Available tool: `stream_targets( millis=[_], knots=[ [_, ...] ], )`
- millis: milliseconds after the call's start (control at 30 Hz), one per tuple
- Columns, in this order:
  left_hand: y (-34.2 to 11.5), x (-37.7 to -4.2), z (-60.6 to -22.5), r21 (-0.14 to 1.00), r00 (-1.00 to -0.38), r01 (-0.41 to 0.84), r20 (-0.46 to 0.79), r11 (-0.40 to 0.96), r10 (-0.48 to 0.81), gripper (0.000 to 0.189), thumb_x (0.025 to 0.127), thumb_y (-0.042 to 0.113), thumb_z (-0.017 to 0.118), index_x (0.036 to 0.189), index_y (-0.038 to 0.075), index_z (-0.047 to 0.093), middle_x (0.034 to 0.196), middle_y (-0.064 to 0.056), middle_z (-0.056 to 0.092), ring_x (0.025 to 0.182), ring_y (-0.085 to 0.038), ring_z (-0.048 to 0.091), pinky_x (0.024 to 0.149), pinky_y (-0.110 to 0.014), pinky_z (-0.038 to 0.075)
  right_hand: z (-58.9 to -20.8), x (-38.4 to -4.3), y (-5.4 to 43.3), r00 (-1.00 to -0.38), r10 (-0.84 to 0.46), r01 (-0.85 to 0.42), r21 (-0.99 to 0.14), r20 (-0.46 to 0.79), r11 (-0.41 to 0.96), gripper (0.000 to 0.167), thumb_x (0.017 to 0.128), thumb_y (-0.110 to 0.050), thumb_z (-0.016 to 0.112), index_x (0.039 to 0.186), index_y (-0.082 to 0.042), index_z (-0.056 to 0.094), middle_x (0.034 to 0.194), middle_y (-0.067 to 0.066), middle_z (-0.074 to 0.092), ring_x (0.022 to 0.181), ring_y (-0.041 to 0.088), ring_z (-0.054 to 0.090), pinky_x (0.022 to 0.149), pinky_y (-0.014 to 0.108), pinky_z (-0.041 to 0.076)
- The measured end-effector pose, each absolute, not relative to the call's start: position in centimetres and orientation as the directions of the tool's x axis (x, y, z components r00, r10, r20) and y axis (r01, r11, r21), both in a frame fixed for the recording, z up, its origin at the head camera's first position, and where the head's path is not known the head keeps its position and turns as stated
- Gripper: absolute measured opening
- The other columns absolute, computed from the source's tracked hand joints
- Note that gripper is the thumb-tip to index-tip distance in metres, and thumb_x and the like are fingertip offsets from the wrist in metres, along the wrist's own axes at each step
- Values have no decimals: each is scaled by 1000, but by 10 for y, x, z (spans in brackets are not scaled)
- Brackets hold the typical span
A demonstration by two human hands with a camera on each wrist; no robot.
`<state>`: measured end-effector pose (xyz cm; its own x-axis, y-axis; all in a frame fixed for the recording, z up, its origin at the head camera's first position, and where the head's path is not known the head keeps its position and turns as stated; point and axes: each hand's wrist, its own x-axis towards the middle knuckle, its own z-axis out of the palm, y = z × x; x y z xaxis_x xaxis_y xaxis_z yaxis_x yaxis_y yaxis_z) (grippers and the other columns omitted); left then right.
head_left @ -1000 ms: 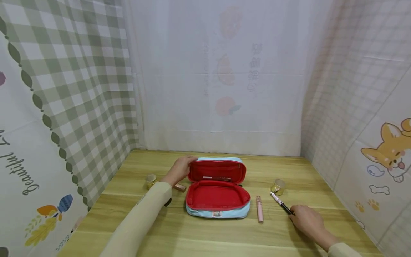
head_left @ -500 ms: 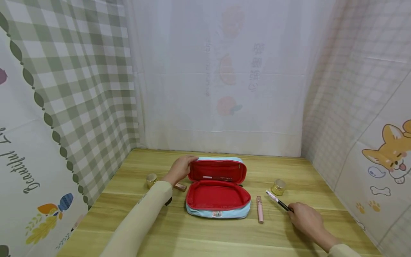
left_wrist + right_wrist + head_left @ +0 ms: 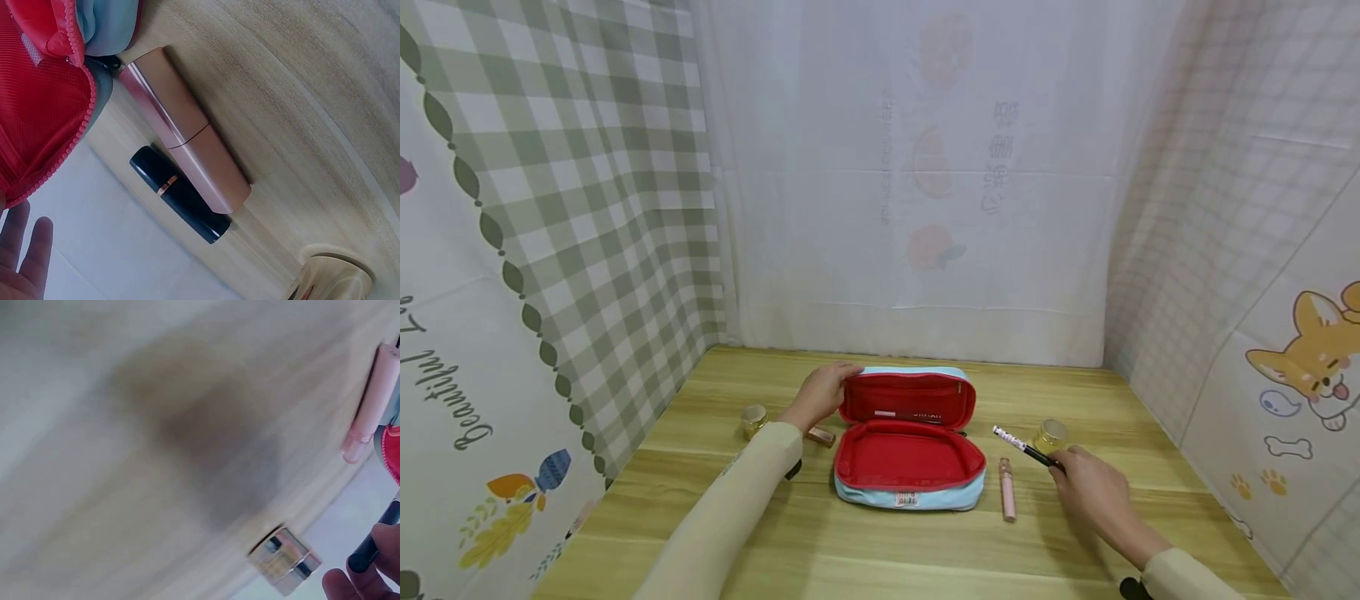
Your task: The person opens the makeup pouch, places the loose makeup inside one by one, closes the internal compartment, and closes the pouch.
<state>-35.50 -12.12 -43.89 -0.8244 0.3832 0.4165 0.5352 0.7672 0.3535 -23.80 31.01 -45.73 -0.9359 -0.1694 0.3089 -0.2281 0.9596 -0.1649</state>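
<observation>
A light blue zippered pouch [image 3: 910, 498] with a red lining lies unzipped on the table, its lid raised. My left hand [image 3: 820, 396] holds the lid by its upper left corner; in the left wrist view two fingers [image 3: 37, 250] show beyond the red zipper edge. Inside the lid rests a slim dark stick [image 3: 906, 416] with a pale end. My right hand [image 3: 1093, 492] grips a slim black pen [image 3: 1022, 446] with a white patterned end by its black part, above the table. That end points left toward the pouch. A pink tube [image 3: 1007, 492] lies between pouch and right hand.
Gold-lidded jars stand left [image 3: 752, 419] and right [image 3: 1051, 433] of the pouch. Near my left hand lie a rose-gold tube [image 3: 187, 131] and a short black tube [image 3: 181, 197]. Cloth curtains [image 3: 910, 208] bound the wooden table [image 3: 880, 558] on three sides.
My right hand has moved left and slightly away from me, carrying the pen up and nearer the pouch. My left hand has stayed at the lid.
</observation>
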Motion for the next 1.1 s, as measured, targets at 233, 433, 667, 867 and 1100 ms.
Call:
stream_targets(
  millis=[233,433,667,867,1100],
  knots=[
    [-122,-356,-440,356,-824,538,412,764,388,45,90,-14,57,128,7,67,123,-11,66,113,-29,63,94,-41,52,-455,-249,293,-863,-250,-323,-101,439,941,13,84,-8,76,96,-7,76,81,2,60,54,12,48,42,32,38],
    [-122,-357,-439,335,-824,538,406,774,396,45,91,-14,57,129,8,67,123,-11,66,113,-29,63,94,-40,52,-452,-265,275,-820,-290,-367,-65,494,928,13,84,-8,76,97,-8,76,80,3,59,60,16,53,42,31,39],
    [-122,-353,-436,344,-834,526,387,777,393,44,91,-13,57,130,8,66,125,-11,66,115,-29,62,95,-40,52,-448,-281,256,-770,-321,-409,-41,551,911,15,82,-8,78,97,-9,76,82,4,63,64,22,60,46,33,44],
    [-122,-353,-435,344,-829,533,394,773,396,44,91,-14,57,129,6,66,125,-12,66,114,-29,62,95,-40,52,-446,-293,247,-739,-323,-418,-26,592,908,17,83,-10,78,100,-9,77,85,6,64,66,25,62,46,35,45],
    [-122,-352,-434,346,-836,525,382,778,394,45,91,-14,56,130,7,66,124,-11,66,114,-28,63,95,-39,51,-444,-307,235,-707,-331,-434,-14,625,901,17,83,-8,77,100,-9,77,87,8,65,72,28,63,52,40,49]
  ],
)
